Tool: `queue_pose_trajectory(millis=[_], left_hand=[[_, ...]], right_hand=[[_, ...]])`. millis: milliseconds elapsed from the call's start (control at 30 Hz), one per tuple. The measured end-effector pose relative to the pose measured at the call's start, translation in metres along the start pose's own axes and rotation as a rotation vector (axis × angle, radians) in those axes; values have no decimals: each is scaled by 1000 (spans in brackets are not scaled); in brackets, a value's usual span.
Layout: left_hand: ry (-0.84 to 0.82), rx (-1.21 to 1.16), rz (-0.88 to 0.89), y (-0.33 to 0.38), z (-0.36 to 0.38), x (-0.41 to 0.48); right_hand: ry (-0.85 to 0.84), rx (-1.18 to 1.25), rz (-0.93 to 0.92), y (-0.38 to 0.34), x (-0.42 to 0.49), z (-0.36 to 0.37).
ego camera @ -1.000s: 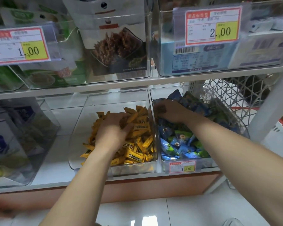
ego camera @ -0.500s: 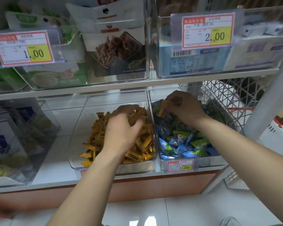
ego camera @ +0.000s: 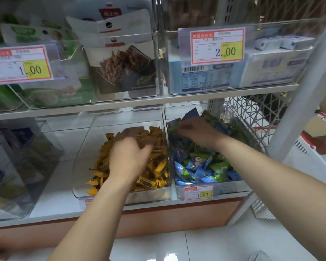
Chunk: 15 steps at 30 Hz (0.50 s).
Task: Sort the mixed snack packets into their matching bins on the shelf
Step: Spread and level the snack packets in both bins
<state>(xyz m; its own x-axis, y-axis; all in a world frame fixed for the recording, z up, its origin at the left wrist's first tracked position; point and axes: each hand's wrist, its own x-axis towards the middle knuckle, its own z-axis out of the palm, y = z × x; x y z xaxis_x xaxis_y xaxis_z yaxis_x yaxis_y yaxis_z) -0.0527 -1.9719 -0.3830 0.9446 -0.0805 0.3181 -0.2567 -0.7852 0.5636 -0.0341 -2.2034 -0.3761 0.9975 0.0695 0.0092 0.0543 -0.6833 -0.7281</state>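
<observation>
The step in hand is judged to be the picking of strays out of two neighbouring bins. The left hand (ego camera: 128, 159) is laid over the small yellow foil packets (ego camera: 158, 166) in the middle clear plastic bin (ego camera: 85, 159). Its fingers are blurred, so whether anything is gripped cannot be told. The right hand (ego camera: 198, 132) is reached to the far end of the right clear plastic bin (ego camera: 230, 189), where a dark blue-green packet (ego camera: 173, 127) appears to be pinched between the fingertips, on the side nearest the yellow pile. To be done well, one packet should be taken by its crimped edge and lifted clear, so that slippery neighbours are not dragged over the bin wall. The right bin is filled with blue and green packets (ego camera: 201, 166), heaped high at the far end. On the shelf above, printed pouches (ego camera: 120, 68) and pale blue boxes (ego camera: 271, 68) are held in larger clear bins.
</observation>
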Motion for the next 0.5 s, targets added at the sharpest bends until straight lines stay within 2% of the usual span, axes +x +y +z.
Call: queue_pose_trajectory(millis=[100,233,400,500], left_hand=[[-152,-39,82,13,13,-11],[-400,99,162,11,24,-17],[-411,30,180,3,24,-15],[-407,23,186,2,24,-15]], right_hand=[[-174,-138,0,5,22,18],[-348,-273,12,13,39,27],[-490,-280,-5,17,47,27],[-457,-232,-11,17,48,30]])
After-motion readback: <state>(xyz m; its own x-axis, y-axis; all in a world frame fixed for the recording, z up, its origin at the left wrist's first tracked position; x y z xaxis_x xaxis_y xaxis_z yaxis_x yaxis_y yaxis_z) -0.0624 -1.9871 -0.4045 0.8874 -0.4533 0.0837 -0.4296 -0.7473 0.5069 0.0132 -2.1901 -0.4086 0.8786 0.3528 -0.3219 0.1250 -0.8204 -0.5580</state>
